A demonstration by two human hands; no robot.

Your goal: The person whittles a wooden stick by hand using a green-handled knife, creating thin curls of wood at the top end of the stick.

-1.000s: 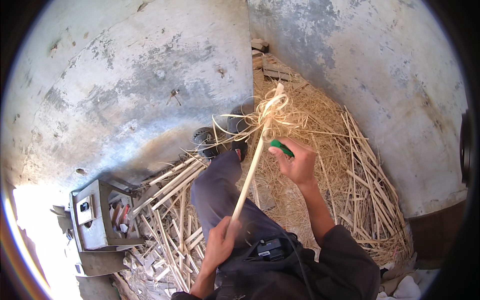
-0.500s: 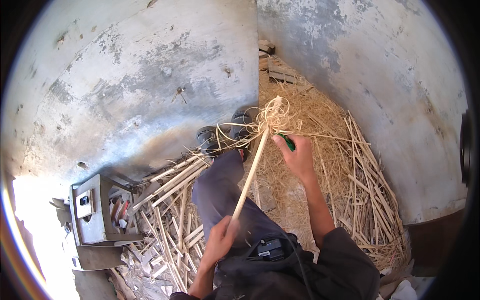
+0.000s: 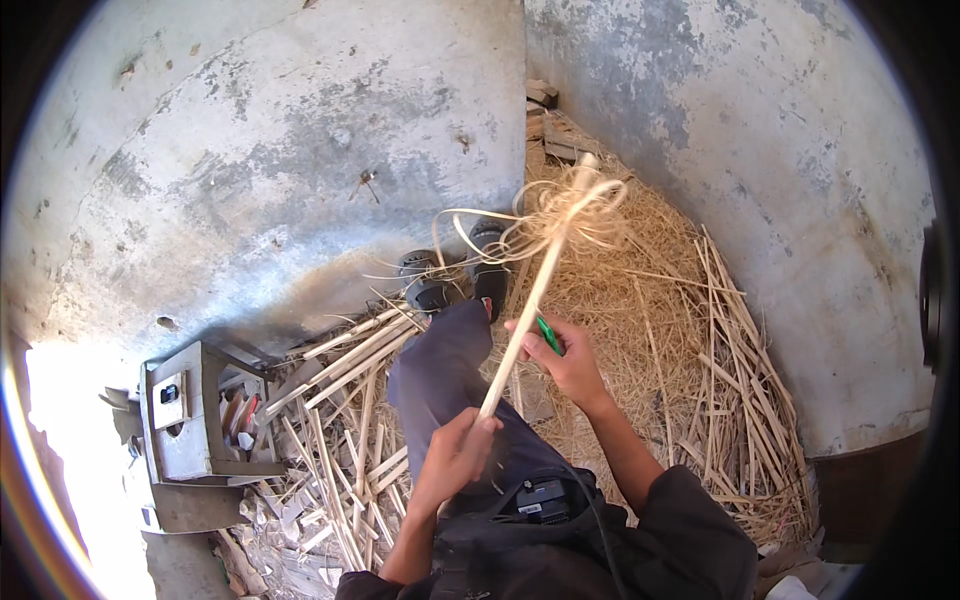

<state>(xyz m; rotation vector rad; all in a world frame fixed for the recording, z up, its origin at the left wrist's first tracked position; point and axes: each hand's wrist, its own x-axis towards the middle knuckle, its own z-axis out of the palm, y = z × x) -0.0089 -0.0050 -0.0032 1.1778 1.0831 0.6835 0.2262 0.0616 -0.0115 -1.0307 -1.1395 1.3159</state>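
My left hand (image 3: 455, 455) grips the near end of a long pale wooden stick (image 3: 525, 310) that slants up and away over my lap. Its far end carries a bunch of thin curled shavings (image 3: 565, 210). My right hand (image 3: 565, 355) is closed around a green-handled knife (image 3: 548, 335) and rests against the stick at about its middle. My legs in grey trousers (image 3: 440, 375) stretch toward the wall, feet in dark sandals (image 3: 455, 275).
A heap of fine straw-like shavings (image 3: 640, 320) lies to my right against the concrete wall (image 3: 760, 150). Several split wooden strips (image 3: 350, 420) lie at my left. A grey metal box with tools (image 3: 195, 410) stands at far left.
My right hand with the knife has slid back down the stick toward me, from near the tip to its middle. The curl of shavings at the tip has grown longer.
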